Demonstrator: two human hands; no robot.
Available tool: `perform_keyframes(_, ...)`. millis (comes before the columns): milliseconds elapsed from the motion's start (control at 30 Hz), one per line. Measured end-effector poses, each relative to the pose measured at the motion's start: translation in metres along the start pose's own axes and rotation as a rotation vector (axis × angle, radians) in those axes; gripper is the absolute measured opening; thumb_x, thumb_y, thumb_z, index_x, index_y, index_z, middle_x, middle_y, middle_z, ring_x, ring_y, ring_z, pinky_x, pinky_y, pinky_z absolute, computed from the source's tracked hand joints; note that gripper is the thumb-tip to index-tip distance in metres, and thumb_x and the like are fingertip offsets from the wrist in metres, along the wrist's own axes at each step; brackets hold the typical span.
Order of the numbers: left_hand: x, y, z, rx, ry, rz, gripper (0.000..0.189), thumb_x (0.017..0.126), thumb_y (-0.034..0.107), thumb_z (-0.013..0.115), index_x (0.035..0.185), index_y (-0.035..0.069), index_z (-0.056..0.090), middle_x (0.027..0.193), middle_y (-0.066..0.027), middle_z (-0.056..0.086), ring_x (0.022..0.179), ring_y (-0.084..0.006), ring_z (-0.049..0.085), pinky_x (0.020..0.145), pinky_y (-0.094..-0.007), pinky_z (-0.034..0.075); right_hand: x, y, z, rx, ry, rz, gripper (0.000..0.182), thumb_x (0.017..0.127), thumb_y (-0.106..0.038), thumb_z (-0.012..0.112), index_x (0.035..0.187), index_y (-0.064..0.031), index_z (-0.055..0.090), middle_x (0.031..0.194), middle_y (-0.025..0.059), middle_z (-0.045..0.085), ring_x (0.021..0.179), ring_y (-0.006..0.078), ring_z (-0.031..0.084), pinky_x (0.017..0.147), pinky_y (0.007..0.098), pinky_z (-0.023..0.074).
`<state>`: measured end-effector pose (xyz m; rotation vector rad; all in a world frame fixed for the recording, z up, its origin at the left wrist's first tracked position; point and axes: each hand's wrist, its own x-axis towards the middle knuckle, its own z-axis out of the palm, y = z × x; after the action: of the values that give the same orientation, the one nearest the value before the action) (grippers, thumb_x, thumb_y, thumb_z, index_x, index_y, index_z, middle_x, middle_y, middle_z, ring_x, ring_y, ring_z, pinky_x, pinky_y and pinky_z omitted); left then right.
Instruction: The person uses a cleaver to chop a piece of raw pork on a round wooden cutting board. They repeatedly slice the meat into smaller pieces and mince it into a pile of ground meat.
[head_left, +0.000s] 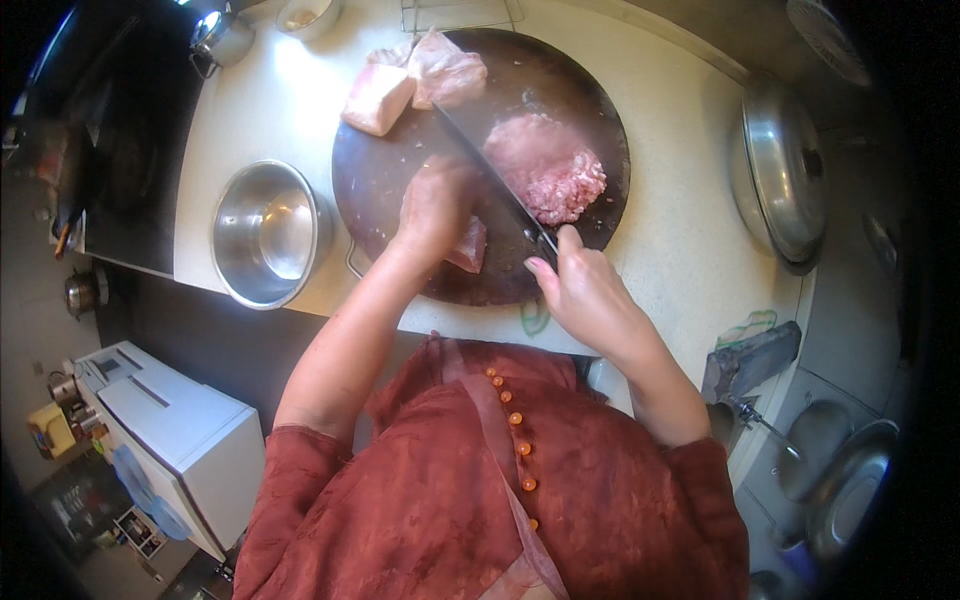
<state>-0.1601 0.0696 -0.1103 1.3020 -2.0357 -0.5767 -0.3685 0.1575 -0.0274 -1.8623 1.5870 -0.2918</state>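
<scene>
On a round, dark wooden chopping board (375, 202), my right hand (589, 289) grips the black handle of a kitchen knife (499, 180). Its blade slants up and left across the board, between my left hand (435, 199) and a mound of minced raw meat (544, 169). My left hand is bent over the board beside a small piece of raw meat (470, 247). Its fingers are blurred, so whether they hold that piece is unclear. Larger chunks of raw pork, a thick pale block (377, 100) and a flatter pink piece (448, 71), lie at the board's far left.
Left of the board stands a steel bowl (262, 232) at the counter's front edge. A wire rack (461, 13) and a small white bowl (306, 16) are behind. To the right sit a lidded metal pan (784, 176) and a grey sharpening stone (754, 360), near a faucet (765, 427).
</scene>
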Motion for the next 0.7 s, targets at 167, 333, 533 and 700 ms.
perform_keyframes(167, -0.009, 0.004, -0.006, -0.028, 0.095, -0.043, 0.016, 0.078, 0.004, 0.064, 0.085, 0.012, 0.076, 0.088, -0.0112, 0.067, 0.089, -0.0344, 0.064, 0.078, -0.0429, 0.052, -0.023, 0.005, -0.009, 0.057, -0.002, 0.028, 0.030, 0.097, -0.018, 0.063, 0.095, 0.0063, 0.046, 0.068, 0.0312, 0.061, 0.066, 0.0504, 0.063, 0.058, 0.0541, 0.0506)
perform_keyframes(333, -0.007, 0.007, -0.002, -0.030, 0.116, 0.001, 0.013, 0.078, 0.003, 0.064, 0.081, 0.011, 0.075, 0.089, -0.0102, 0.069, 0.086, -0.0344, 0.064, 0.077, -0.0428, 0.053, -0.038, 0.009, -0.013, 0.076, -0.038, 0.052, 0.031, 0.096, -0.018, 0.064, 0.094, 0.0062, 0.046, 0.068, 0.0309, 0.061, 0.066, 0.0512, 0.063, 0.058, 0.0539, 0.0502)
perform_keyframes(533, -0.006, 0.007, -0.009, 0.036, 0.014, -0.014, 0.008, 0.079, 0.003, 0.070, 0.086, 0.006, 0.074, 0.094, -0.0114, 0.071, 0.087, -0.0330, 0.066, 0.078, -0.0404, 0.054, -0.001, 0.006, -0.003, 0.124, -0.001, 0.007, 0.029, 0.095, -0.017, 0.066, 0.093, 0.0061, 0.048, 0.070, 0.0310, 0.062, 0.066, 0.0505, 0.064, 0.058, 0.0536, 0.0503)
perform_keyframes(700, -0.017, 0.010, -0.012, 0.027, 0.097, -0.048, 0.011, 0.080, 0.003, 0.072, 0.091, 0.005, 0.075, 0.097, -0.0114, 0.072, 0.089, -0.0319, 0.068, 0.079, -0.0385, 0.055, -0.038, 0.012, -0.015, 0.155, -0.008, 0.027, 0.030, 0.095, -0.017, 0.065, 0.095, 0.0067, 0.048, 0.070, 0.0316, 0.062, 0.067, 0.0505, 0.064, 0.057, 0.0532, 0.0506)
